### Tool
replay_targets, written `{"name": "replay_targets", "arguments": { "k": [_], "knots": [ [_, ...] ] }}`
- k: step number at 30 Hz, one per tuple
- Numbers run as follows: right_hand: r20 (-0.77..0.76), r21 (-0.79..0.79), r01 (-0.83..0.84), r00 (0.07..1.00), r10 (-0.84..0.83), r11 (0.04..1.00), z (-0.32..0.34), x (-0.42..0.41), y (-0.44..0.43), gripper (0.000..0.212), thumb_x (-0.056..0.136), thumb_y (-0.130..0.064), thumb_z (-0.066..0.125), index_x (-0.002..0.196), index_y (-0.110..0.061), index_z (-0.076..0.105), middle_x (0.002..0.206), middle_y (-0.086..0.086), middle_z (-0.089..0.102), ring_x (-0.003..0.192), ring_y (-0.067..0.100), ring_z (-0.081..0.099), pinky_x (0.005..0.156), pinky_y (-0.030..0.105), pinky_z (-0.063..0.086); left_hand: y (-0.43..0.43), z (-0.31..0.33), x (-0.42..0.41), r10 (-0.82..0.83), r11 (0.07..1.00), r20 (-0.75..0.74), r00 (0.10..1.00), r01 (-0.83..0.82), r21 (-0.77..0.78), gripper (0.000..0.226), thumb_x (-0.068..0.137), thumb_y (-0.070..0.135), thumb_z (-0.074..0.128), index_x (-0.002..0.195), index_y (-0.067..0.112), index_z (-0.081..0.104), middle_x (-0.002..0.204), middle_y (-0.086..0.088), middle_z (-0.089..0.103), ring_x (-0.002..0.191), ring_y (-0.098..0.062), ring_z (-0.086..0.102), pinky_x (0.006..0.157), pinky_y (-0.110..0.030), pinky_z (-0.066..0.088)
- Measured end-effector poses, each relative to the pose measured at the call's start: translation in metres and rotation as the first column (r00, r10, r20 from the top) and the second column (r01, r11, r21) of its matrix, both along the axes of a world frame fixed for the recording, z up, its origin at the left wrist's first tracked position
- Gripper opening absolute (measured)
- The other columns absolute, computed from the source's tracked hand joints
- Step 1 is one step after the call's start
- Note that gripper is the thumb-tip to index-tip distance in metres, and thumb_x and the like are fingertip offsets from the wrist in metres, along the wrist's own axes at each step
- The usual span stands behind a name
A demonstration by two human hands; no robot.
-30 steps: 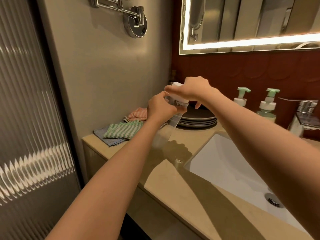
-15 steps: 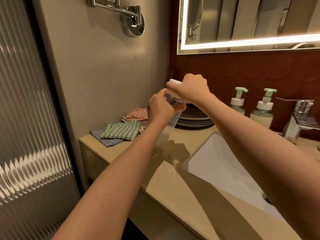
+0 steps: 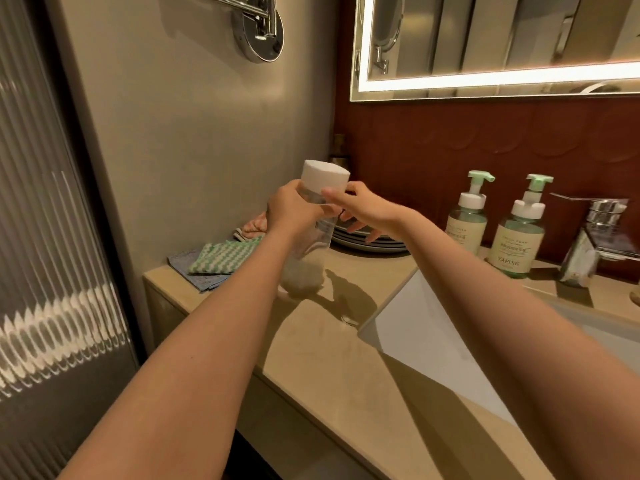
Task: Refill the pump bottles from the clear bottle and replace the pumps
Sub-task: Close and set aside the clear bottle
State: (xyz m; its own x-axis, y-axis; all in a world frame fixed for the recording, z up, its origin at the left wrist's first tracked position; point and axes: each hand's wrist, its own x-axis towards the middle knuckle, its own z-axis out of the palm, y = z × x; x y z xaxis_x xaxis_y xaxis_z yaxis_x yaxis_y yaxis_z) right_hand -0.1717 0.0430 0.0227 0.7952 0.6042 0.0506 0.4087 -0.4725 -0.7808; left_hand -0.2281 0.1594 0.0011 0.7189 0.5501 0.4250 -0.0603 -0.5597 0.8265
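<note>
One clear white-capped plastic bottle [image 3: 310, 251] clamped by curled fingers of left hand [image 3: 289, 209]; right hand [image 3: 367, 211] fingers apart beside cap [image 3: 325, 176]. Risk: contents spilled on beige counter [image 3: 329, 358] if tilted uncapped.

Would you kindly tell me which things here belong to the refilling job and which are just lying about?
For the job:
clear bottle, gripped by the left hand
white cap, right hand beside it
pump bottle by the tap
second pump bottle

Lying about:
cloths
plates
tap
sink
</note>
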Motion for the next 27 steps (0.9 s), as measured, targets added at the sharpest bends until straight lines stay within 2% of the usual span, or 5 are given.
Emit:
{"name": "replay_targets", "arguments": {
  "k": [4, 10, 17, 22, 27],
  "knots": [
    [-0.090, 0.049, -0.064, 0.994, 0.068, 0.997, -0.025, 0.011, 0.012, 0.063, 0.095, -0.053, 0.035, 0.147, -0.021, 0.020, 0.150, 0.010, 0.033, 0.126, 0.036, 0.045, 0.092, 0.052, 0.043, 0.007, -0.005, 0.013, 0.009, 1.000, -0.003, 1.000, -0.009, -0.029, 0.061, 0.075, 0.028, 0.076, 0.128, 0.012, 0.049, 0.125, -0.004, 0.059, 0.116, -0.020, 0.053, 0.081, -0.022, 0.036],
    [-0.201, 0.175, -0.015, 0.978, 0.051, 0.984, -0.028, 0.026, 0.022, 0.059, 0.097, -0.054, 0.026, 0.144, -0.018, 0.030, 0.149, 0.015, 0.031, 0.125, 0.039, 0.044, 0.085, 0.042, 0.047, 0.011, -0.006, 0.039, -0.022, 0.994, -0.002, 1.000, 0.021, -0.108, 0.068, 0.078, 0.027, 0.074, 0.133, 0.012, 0.039, 0.132, -0.005, 0.052, 0.121, -0.022, 0.049, 0.084, -0.026, 0.036],
    [-0.236, 0.263, 0.025, 0.971, 0.039, 0.965, -0.036, 0.036, 0.029, 0.060, 0.098, -0.053, 0.021, 0.148, -0.019, 0.020, 0.153, 0.011, 0.026, 0.139, 0.032, 0.027, 0.107, 0.044, 0.032, 0.020, -0.017, 0.064, -0.112, 0.988, -0.084, 0.990, 0.102, -0.114, 0.081, 0.076, 0.021, 0.076, 0.140, 0.014, 0.027, 0.137, -0.008, 0.046, 0.125, -0.027, 0.046, 0.099, -0.040, 0.040],
    [-0.191, 0.279, 0.036, 0.981, 0.018, 0.960, -0.041, 0.031, 0.029, 0.054, 0.101, -0.045, 0.021, 0.147, -0.015, 0.023, 0.151, 0.008, 0.030, 0.137, 0.028, 0.029, 0.108, 0.042, 0.029, 0.024, -0.030, 0.064, -0.093, 0.988, -0.143, 0.985, 0.074, -0.135, 0.100, 0.068, 0.042, 0.078, 0.144, 0.015, 0.019, 0.145, -0.012, 0.036, 0.133, -0.032, 0.036, 0.105, -0.049, 0.036],
    [-0.207, 0.298, 0.126, 0.976, -0.065, 0.946, -0.039, 0.024, 0.021, 0.051, 0.101, -0.042, 0.027, 0.145, -0.015, 0.027, 0.149, 0.009, 0.030, 0.134, 0.029, 0.034, 0.102, 0.044, 0.034, 0.011, -0.022, 0.042, 0.080, 0.996, 0.008, 0.997, -0.079, -0.041, 0.086, 0.076, 0.038, 0.072, 0.142, 0.019, 0.020, 0.141, -0.011, 0.024, 0.129, -0.027, 0.028, 0.100, -0.036, 0.032]
  ]
}}
